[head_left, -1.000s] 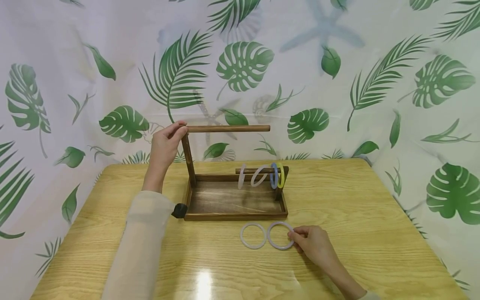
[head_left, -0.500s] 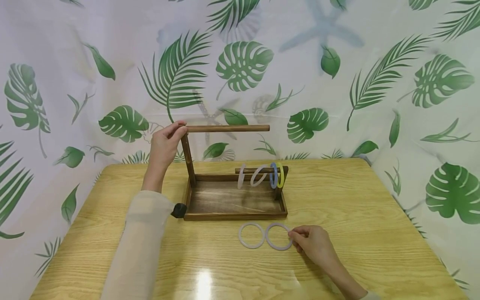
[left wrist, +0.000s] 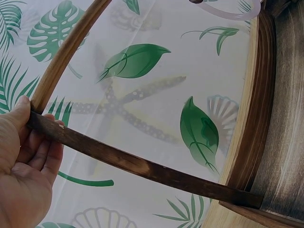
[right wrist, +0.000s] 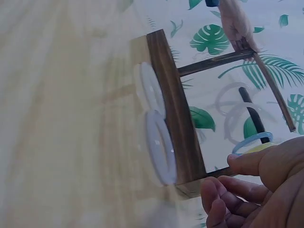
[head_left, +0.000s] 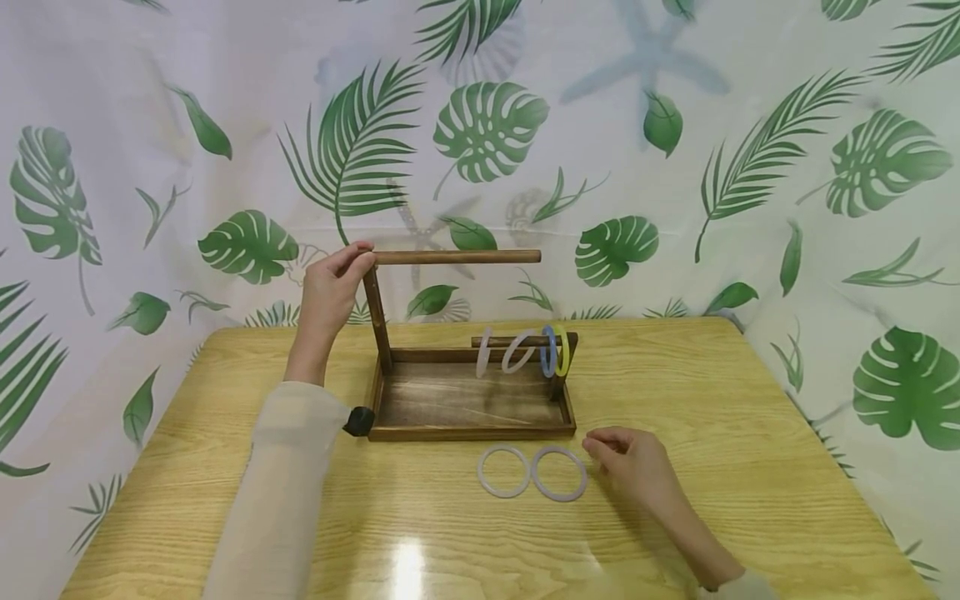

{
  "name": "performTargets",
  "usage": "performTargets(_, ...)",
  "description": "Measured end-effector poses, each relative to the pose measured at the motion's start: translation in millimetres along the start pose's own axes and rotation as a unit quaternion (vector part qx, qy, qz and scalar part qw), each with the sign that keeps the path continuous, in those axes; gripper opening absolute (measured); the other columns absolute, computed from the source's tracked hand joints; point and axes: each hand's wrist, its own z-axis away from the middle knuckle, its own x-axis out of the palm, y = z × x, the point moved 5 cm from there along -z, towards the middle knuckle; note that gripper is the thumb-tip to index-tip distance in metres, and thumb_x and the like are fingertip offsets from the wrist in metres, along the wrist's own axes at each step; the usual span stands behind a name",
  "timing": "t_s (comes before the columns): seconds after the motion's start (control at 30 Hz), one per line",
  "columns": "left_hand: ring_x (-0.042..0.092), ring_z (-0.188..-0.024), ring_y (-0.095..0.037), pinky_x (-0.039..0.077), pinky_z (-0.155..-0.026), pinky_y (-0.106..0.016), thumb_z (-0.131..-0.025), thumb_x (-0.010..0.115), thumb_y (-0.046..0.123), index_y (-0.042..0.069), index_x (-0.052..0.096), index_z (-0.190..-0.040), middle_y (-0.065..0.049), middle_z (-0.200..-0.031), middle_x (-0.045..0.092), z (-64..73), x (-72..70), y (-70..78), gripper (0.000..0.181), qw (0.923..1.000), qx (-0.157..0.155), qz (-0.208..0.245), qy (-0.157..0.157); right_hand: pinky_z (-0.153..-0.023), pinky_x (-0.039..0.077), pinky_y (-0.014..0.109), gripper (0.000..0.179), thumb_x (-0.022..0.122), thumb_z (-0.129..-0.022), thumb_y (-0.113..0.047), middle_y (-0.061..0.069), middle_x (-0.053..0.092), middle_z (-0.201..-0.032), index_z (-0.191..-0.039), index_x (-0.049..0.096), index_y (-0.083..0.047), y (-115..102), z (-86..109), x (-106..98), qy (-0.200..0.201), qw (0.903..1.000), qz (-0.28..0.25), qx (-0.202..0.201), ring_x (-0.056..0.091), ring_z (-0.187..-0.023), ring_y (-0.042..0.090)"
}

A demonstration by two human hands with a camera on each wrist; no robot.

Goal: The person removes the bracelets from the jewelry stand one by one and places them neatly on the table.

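Observation:
At the top corner of a dark wooden rack (head_left: 382, 329), my left hand (head_left: 327, 296) pinches where the post meets the long upper rod (head_left: 457, 257). The left wrist view shows the thumb and fingers around that corner. My right hand (head_left: 637, 471) hovers just right of two bangles lying side by side on the table, its fingers loosely bent and holding nothing. One is a pale lilac bangle (head_left: 560, 498); the other is a whitish bangle (head_left: 481, 472). On the lower peg hang a blue bangle (head_left: 543, 354), a yellow bangle (head_left: 566, 354) and two pale bangles (head_left: 482, 358).
The rack's shallow tray (head_left: 472, 433) stands on the wood-grain table (head_left: 675, 392), behind the loose bangles. A leaf-patterned curtain (head_left: 510, 192) closes off the back and sides. A black object (head_left: 358, 421) sits at the left sleeve's cuff.
My right hand has let go of the lilac bangle and lifted slightly away from it. That bangle lies beside the whitish one. The left hand stays at the rack's corner.

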Motion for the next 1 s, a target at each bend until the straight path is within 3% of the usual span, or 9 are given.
performTargets(0.13, 0.064, -0.119, -0.025, 0.047, -0.103, -0.035, -0.104, 0.066, 0.026, 0.002, 0.072, -0.129, -0.017, -0.124, 0.072, -0.2, 0.4, 0.2, 0.035, 1.0000, 0.003, -0.001, 0.001, -0.059, 0.053, 0.031, 0.035, 0.068, -0.103, -0.024, 0.017, 0.075, -0.104, -0.123, 0.071, 0.005, -11.0, -7.4, -11.2, -0.004, 0.9999, -0.008, -0.010, 0.071, -0.082, 0.028)
performTargets(0.3, 0.064, -0.118, -0.024, 0.048, -0.101, -0.033, -0.104, 0.066, 0.027, 0.003, 0.072, -0.128, -0.016, -0.123, 0.072, -0.4, 0.4, 0.2, 0.035, 1.0000, 0.004, -0.002, 0.002, -0.073, 0.058, 0.035, 0.041, 0.064, -0.105, -0.028, 0.015, 0.075, -0.108, -0.130, 0.068, 0.003, -26.1, -19.9, -26.4, -0.012, 0.9982, -0.003, -0.059, 0.070, -0.091, 0.029)
performTargets(0.43, 0.064, -0.117, -0.025, 0.048, -0.099, -0.031, -0.104, 0.066, 0.027, 0.001, 0.072, -0.128, -0.017, -0.123, 0.072, -0.5, 0.0, -0.2, 0.036, 1.0000, 0.004, 0.000, 0.004, -0.076, 0.057, 0.029, 0.042, 0.063, -0.106, -0.029, 0.011, 0.074, -0.109, -0.133, 0.066, 0.002, -38.0, -30.7, -38.3, -0.006, 0.9954, -0.003, -0.095, 0.068, -0.093, 0.021)
performTargets(0.67, 0.064, -0.116, -0.025, 0.047, -0.096, -0.028, -0.104, 0.066, 0.027, 0.001, 0.071, -0.129, -0.017, -0.123, 0.072, -0.5, -0.1, -0.5, 0.036, 1.0000, 0.003, 0.002, 0.005, -0.074, 0.054, 0.022, 0.041, 0.063, -0.106, -0.029, 0.015, 0.074, -0.115, -0.134, 0.067, 0.000, -53.3, -49.0, -56.3, 0.031, 0.9918, -0.021, -0.122, 0.065, -0.089, 0.006)
performTargets(1.0, 0.064, -0.114, -0.025, 0.047, -0.094, -0.026, -0.104, 0.066, 0.026, 0.000, 0.071, -0.129, -0.018, -0.122, 0.072, 0.1, -0.5, 0.7, 0.036, 1.0000, 0.007, -0.001, 0.003, -0.081, 0.052, 0.015, 0.039, 0.064, -0.105, -0.028, 0.015, 0.071, -0.122, -0.133, 0.067, 0.000, -67.6, -69.5, -63.9, 0.074, 0.9821, -0.065, -0.160, 0.065, -0.102, 0.002)
